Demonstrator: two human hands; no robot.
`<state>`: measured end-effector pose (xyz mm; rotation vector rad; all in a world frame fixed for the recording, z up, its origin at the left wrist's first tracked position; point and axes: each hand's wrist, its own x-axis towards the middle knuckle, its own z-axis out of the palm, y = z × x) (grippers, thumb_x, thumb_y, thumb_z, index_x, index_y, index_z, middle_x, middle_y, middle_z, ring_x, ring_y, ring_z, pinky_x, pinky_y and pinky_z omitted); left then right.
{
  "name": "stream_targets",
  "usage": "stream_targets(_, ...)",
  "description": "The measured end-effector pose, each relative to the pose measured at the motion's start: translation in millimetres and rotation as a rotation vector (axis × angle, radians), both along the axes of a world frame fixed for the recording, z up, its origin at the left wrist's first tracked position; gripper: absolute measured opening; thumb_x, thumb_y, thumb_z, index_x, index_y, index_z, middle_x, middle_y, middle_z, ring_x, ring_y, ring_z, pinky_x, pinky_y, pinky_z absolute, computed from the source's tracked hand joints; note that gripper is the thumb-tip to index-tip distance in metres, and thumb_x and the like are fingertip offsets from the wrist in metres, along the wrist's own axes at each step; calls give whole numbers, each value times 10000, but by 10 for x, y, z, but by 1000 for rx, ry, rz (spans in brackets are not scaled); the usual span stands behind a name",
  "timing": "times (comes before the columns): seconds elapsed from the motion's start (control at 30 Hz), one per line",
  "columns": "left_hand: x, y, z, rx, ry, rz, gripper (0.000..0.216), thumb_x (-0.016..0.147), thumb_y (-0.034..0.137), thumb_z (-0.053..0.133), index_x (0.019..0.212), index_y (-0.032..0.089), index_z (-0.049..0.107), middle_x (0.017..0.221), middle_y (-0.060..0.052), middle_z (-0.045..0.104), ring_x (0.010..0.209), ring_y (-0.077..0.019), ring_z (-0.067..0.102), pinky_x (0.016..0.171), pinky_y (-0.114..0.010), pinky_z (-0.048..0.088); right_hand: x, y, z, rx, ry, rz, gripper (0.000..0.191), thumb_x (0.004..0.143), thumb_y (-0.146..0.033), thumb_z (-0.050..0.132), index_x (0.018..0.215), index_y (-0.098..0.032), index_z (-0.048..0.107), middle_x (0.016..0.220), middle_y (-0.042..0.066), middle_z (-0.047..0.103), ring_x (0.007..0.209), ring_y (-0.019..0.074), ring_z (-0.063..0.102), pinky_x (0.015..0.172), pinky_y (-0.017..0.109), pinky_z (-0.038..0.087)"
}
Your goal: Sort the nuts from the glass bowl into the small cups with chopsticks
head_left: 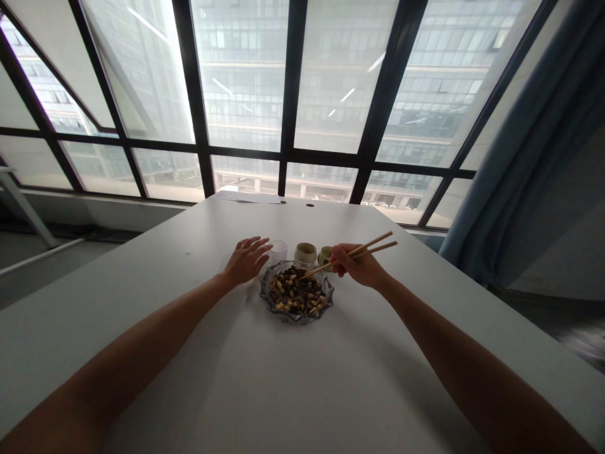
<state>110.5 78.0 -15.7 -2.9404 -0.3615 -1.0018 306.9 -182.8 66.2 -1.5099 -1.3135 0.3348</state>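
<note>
My right hand (pixel 358 265) pinched the chopsticks (pixel 378 241), tips among the nuts and seeds (pixel 297 293) in the glass bowl (pixel 293 319) — picking, I judged, any catch too small to tell; the next move called for a steady squeeze. My left hand (pixel 246 260) was spread beside the clear cup (pixel 280 251).

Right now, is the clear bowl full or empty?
Not empty: seeds and nuts hide the floor of the clear bowl; depth unclear.
</note>
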Motion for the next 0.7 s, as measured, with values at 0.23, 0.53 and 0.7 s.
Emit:
stream_targets(0.23, 62, 47, -2, 11, -10, -72, 374, 997, 311, 403, 1274, 221, 638, 1323, -66, 663, 1246, -267, 561, 1044, -481, 430, 29, -138, 201, -135, 50, -30, 719, 774, -828, 517, 512, -164, 600, 346, 25, 523, 263, 83, 418, 286, 201, 314)
stream_targets(0.53, 20, -32, 11, -15, -58, -143, 350, 1000, 287, 410, 1244, 225, 653, 1280, -72, 680, 1210, -242, 572, 1017, -456, 462, -129, -4, -10, -147, -25, 10, 671, 796, -804, 522, 603, -165, 594, 438, 20, 584, 349, 91, 509, 347, 189, 384)
stream_targets(0.7, -23, -148, -12, -6, -90, -132, 350, 1007, 291, 406, 1243, 210, 652, 1271, -82, 680, 1203, -246, 565, 1016, -455, 453, -97, 33, -70, -69, -20, -15, 660, 778, -803, 549, 635, -163, 619, 469, 21, 599, 383, 101, 538, 365, 196, 411)
